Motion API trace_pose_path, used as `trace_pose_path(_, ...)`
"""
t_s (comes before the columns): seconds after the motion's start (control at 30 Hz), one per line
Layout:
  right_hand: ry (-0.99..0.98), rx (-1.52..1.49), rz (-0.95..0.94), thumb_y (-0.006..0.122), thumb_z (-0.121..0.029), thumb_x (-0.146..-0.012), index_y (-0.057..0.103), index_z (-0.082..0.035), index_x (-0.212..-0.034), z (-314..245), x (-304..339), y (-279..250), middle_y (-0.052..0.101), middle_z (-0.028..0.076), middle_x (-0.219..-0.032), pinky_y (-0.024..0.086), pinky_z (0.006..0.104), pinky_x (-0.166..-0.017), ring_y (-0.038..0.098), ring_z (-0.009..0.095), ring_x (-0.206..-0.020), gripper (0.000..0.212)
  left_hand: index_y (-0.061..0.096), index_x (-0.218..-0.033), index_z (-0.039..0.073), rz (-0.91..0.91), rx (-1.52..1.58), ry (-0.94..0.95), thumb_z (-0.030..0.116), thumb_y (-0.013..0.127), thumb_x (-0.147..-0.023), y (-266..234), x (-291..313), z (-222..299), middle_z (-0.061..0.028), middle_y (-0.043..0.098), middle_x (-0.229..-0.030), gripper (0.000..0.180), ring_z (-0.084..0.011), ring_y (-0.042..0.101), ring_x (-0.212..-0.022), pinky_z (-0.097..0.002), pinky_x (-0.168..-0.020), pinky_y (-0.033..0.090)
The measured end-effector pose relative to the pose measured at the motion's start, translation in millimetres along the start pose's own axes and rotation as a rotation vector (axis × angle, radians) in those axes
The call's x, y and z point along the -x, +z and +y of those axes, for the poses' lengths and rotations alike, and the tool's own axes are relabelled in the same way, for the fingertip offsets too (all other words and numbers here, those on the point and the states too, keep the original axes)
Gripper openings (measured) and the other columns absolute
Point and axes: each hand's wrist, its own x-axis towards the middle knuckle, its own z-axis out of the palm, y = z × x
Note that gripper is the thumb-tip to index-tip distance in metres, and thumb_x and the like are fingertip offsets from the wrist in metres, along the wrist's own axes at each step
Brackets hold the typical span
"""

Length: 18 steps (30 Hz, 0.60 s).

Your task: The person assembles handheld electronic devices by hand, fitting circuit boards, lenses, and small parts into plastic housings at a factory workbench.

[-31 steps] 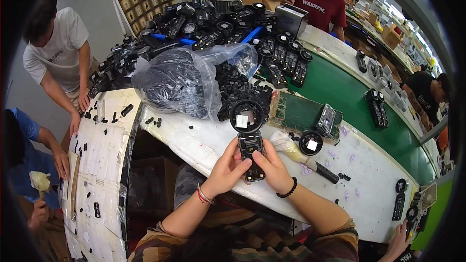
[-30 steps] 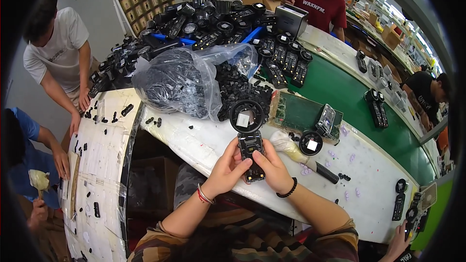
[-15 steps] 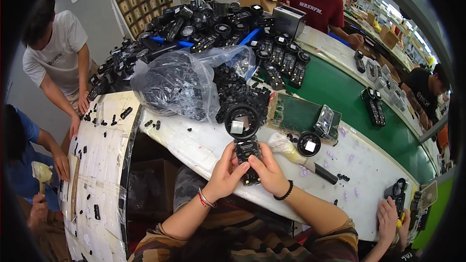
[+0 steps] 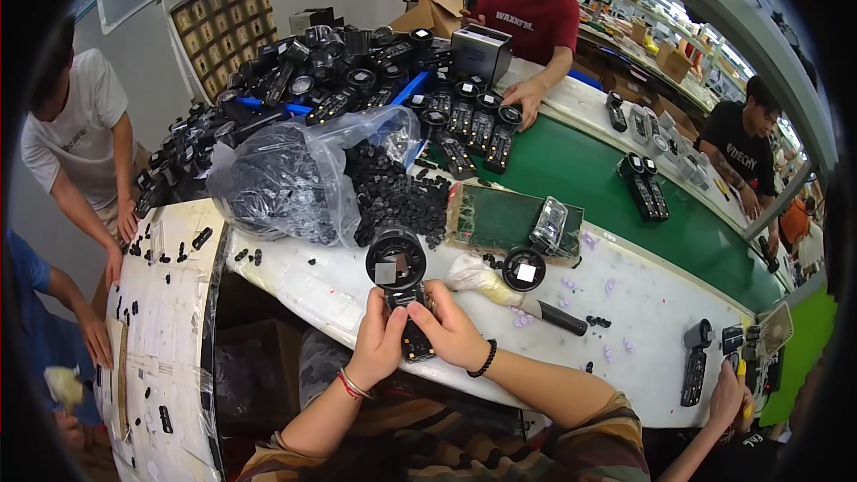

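Note:
Between my two hands is a black plastic housing [image 4: 416, 344] with a round ring head and a long body, a pale square sticker on the ring. My left hand [image 4: 378, 339] grips the body from the left, my right hand [image 4: 452, 328] from the right, both thumbs pressed on its front. The ring end points away from me, over the white table [image 4: 500, 375]. To the right lie a mallet with a wrapped whitish head [image 4: 475, 273] and dark handle, and a second round-headed black part [image 4: 524, 269]. Behind them sits a green tray [image 4: 486, 217] with a clear plastic piece [image 4: 548, 225].
A clear bag [image 4: 277, 180] of black parts and a heap of small black pieces [image 4: 393, 192] lie ahead. Many housings [image 4: 312, 80] pile up behind. A green conveyor belt [image 4: 571, 161] runs along the right. Co-workers stand left, across and right; one hand [image 4: 527, 100] touches housings.
The view has swung right, so the scene shifts left. My hands still grip the housing. The red-shirted co-worker's hand has reached to the housings; at lower right, a housing now lies on the table.

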Motion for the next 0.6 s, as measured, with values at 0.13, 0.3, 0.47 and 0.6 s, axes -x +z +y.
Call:
trace_pose_path(0.13, -0.060, 0.003, 0.008, 0.051, -0.022, -0.097, 0.040, 0.001, -0.113, 2, 0, 2, 0.052, 0.006, -0.092, 0.043, 0.0245, -0.071, 0.050, 0.009, -0.083, 0.030, 0.039, -0.113, -0.001, -0.002, 0.033, 0.042, 0.016, 0.045, -0.097, 0, -1, 1, -0.0076, 0.054, -0.096, 0.024, -0.0110, 0.050, -0.085, -0.0251, -0.075, 0.042)
trace_pose_path(0.3, -0.082, -0.038, 0.031, 0.050, -0.022, -0.098, 0.040, 0.001, -0.114, 5, -1, 3, 0.052, 0.006, -0.094, 0.043, 0.0248, -0.072, 0.049, 0.009, -0.085, 0.030, 0.039, -0.113, 0.000, 0.007, 0.079, 0.022, 0.017, 0.046, -0.098, 2, -1, 3, -0.0039, 0.052, -0.095, 0.024, -0.0074, 0.047, -0.084, -0.0220, -0.073, 0.041)
trace_pose_path(0.47, -0.023, -0.040, 0.021, 0.047, -0.024, -0.099, 0.038, 0.002, -0.122, 1, -1, -3, 0.052, 0.007, -0.104, 0.043, 0.0257, -0.081, 0.049, 0.010, -0.095, 0.036, 0.033, -0.127, -0.001, -0.123, 0.168, -0.043, 0.014, 0.051, -0.095, -2, -6, 9, -0.0051, 0.053, -0.105, 0.039, -0.0090, 0.051, -0.093, -0.0253, -0.082, 0.044)
trace_pose_path(0.6, 0.048, -0.134, 0.009, 0.041, -0.031, -0.101, 0.037, 0.001, -0.126, 8, -3, -9, 0.051, 0.007, -0.112, 0.043, 0.0261, -0.088, 0.049, 0.011, -0.102, 0.041, 0.013, -0.143, 0.002, -0.297, 0.080, 0.002, 0.011, 0.073, -0.080, -7, -8, 4, -0.0097, 0.049, -0.118, 0.087, -0.0126, 0.054, -0.100, -0.0274, -0.086, 0.047)
